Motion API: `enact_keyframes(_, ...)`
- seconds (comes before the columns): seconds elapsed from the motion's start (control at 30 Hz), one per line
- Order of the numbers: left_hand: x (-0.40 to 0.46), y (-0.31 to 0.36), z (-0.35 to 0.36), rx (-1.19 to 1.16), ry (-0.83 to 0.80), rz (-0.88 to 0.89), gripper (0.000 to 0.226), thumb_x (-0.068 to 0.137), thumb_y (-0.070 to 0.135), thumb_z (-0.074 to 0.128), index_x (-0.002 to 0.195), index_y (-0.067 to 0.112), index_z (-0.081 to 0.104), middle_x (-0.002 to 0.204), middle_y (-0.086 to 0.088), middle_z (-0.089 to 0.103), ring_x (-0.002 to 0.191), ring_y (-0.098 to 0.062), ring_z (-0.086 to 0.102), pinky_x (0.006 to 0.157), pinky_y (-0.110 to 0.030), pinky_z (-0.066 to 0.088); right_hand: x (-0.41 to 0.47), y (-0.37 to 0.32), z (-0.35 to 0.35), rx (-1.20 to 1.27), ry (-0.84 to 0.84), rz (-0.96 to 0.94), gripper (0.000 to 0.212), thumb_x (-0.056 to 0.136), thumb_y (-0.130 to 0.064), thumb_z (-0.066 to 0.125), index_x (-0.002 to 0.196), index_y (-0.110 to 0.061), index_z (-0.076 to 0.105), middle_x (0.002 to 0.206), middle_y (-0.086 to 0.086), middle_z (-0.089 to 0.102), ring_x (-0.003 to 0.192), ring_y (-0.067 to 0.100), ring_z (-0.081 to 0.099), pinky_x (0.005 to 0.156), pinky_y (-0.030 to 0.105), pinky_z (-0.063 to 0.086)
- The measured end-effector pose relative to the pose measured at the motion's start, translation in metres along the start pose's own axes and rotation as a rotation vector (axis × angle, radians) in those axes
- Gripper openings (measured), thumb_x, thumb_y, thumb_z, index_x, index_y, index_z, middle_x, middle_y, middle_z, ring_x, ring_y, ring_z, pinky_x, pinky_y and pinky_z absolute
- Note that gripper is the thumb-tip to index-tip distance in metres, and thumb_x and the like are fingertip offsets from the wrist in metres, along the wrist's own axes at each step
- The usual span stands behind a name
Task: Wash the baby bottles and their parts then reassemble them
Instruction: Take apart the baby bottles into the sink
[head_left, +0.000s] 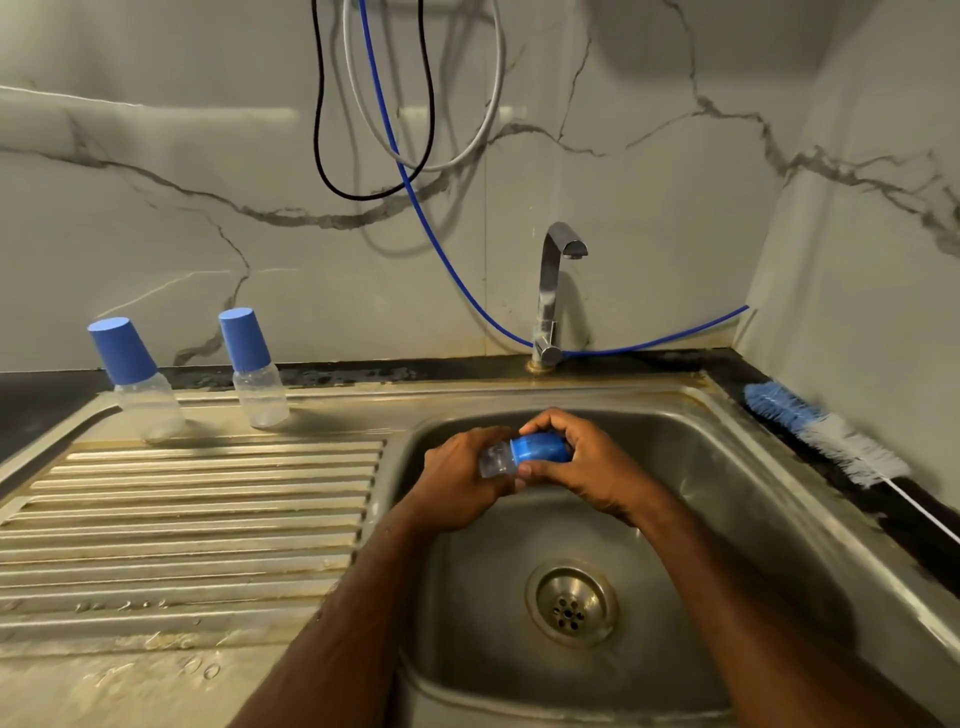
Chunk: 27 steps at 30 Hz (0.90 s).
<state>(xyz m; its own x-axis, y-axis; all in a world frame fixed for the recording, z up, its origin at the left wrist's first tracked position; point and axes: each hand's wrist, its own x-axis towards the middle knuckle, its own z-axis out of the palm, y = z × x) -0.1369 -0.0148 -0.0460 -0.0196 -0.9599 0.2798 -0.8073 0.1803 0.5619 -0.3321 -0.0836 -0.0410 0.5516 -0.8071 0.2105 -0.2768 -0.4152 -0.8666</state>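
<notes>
Sideways, clear plastic bottle (496, 460) gripped by left hand (457, 480), right hand (587, 467) clasping its rounded blue cap (537, 449)

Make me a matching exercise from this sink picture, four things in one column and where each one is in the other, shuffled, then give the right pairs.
Things
1. bottle brush
2. two capped bottles
3. third bottle
4. faucet

Places
A. held sideways over the basin, left hand on the clear body, right hand on the blue cap
B. standing upright at the back of the ribbed drainboard
C. lying on the dark counter right of the sink
D. mounted behind the basin, at the wall

Pairs: 1-C, 2-B, 3-A, 4-D
</notes>
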Motion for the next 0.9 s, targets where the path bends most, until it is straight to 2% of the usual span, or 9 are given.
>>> enact_keyframes(0.2, -0.003, 0.004, 0.0, -0.01, -0.089, -0.023, 0.061, 0.093, 0.039, 0.069, 0.147, 0.038, 0.044, 0.128, 0.005, 0.056, 0.113, -0.009, 0.051, 0.104, -0.037, 0.045, -0.009, 0.001, -0.013, -0.03, 0.011, -0.026, 0.046, 0.073, -0.008, 0.086, 0.108, -0.029, 0.066, 0.112, -0.012, 0.066, 0.104, 0.007, 0.064, 0.086, 0.025, 0.058)
enact_keyframes(0.37, 0.001, 0.012, 0.017, -0.073, 0.071, -0.19, 0.065, 0.084, 0.031, 0.08, 0.143, 0.024, 0.052, 0.13, -0.002, 0.062, 0.113, -0.014, 0.058, 0.1, -0.034, 0.048, -0.013, 0.007, -0.033, 0.029, 0.162, 0.077, 0.051, 0.067, -0.004, 0.09, 0.109, -0.024, 0.068, 0.117, -0.004, 0.067, 0.108, 0.018, 0.065, 0.09, 0.034, 0.058)
enact_keyframes(0.43, 0.013, 0.019, 0.021, -0.168, 0.113, -0.232, 0.062, 0.083, 0.027, 0.082, 0.138, 0.019, 0.056, 0.128, -0.003, 0.063, 0.108, -0.013, 0.059, 0.094, -0.029, 0.049, -0.015, 0.015, -0.045, 0.032, 0.247, 0.16, 0.047, 0.071, -0.01, 0.089, 0.109, -0.028, 0.069, 0.116, -0.005, 0.065, 0.103, 0.018, 0.065, 0.08, 0.033, 0.06)
enact_keyframes(0.53, 0.027, 0.032, 0.037, -0.402, 0.1, -0.222, 0.055, 0.086, 0.025, 0.078, 0.136, 0.019, 0.056, 0.128, -0.002, 0.062, 0.108, -0.01, 0.059, 0.088, -0.025, 0.047, -0.018, 0.033, -0.06, -0.014, 0.275, 0.314, 0.038, 0.079, -0.014, 0.084, 0.107, -0.032, 0.067, 0.104, -0.002, 0.067, 0.075, 0.015, 0.068, 0.049, 0.024, 0.053)
enact_keyframes(0.6, 0.029, 0.035, 0.049, -0.535, 0.097, -0.243, 0.052, 0.087, 0.023, 0.078, 0.133, 0.022, 0.056, 0.126, -0.001, 0.06, 0.106, -0.012, 0.06, 0.087, -0.029, 0.051, -0.017, 0.051, -0.067, -0.059, 0.278, 0.363, 0.036, 0.079, -0.006, 0.082, 0.104, -0.028, 0.068, 0.097, 0.005, 0.069, 0.061, 0.013, 0.062, 0.043, 0.022, 0.049)
enact_keyframes(0.7, 0.032, 0.027, 0.064, -0.599, 0.039, -0.268, 0.049, 0.086, 0.02, 0.079, 0.129, 0.023, 0.055, 0.127, 0.0, 0.057, 0.103, -0.012, 0.059, 0.076, -0.022, 0.05, -0.013, 0.077, -0.069, -0.272, 0.225, 0.424, 0.037, 0.083, -0.004, 0.077, 0.114, -0.022, 0.07, 0.113, 0.006, 0.069, 0.084, 0.014, 0.064, 0.066, 0.021, 0.051)
enact_keyframes(0.8, 0.034, 0.02, 0.067, -0.687, 0.019, -0.308, 0.049, 0.085, 0.017, 0.08, 0.127, 0.021, 0.056, 0.126, -0.003, 0.059, 0.108, -0.019, 0.061, 0.087, -0.035, 0.056, -0.013, 0.1, -0.064, -0.473, 0.139, 0.468, 0.048, 0.083, 0.0, 0.072, 0.127, -0.017, 0.067, 0.133, 0.004, 0.063, 0.119, 0.02, 0.06, 0.102, 0.025, 0.044)
enact_keyframes(0.83, 0.035, 0.018, 0.068, -0.709, 0.021, -0.326, 0.049, 0.084, 0.016, 0.081, 0.126, 0.019, 0.056, 0.125, -0.004, 0.06, 0.109, -0.021, 0.061, 0.09, -0.038, 0.056, -0.016, 0.106, -0.063, -0.508, 0.132, 0.496, 0.052, 0.08, -0.001, 0.075, 0.129, -0.019, 0.065, 0.133, 0.006, 0.061, 0.12, 0.023, 0.059, 0.104, 0.029, 0.045)
enact_keyframes(0.9, 0.035, 0.016, 0.071, -0.722, 0.034, -0.354, 0.049, 0.083, 0.015, 0.082, 0.125, 0.018, 0.056, 0.12, -0.004, 0.061, 0.105, -0.021, 0.062, 0.081, -0.035, 0.055, -0.023, 0.114, -0.061, -0.578, 0.138, 0.55, 0.051, 0.074, -0.005, 0.08, 0.12, -0.021, 0.063, 0.123, 0.011, 0.063, 0.105, 0.026, 0.063, 0.089, 0.033, 0.052)
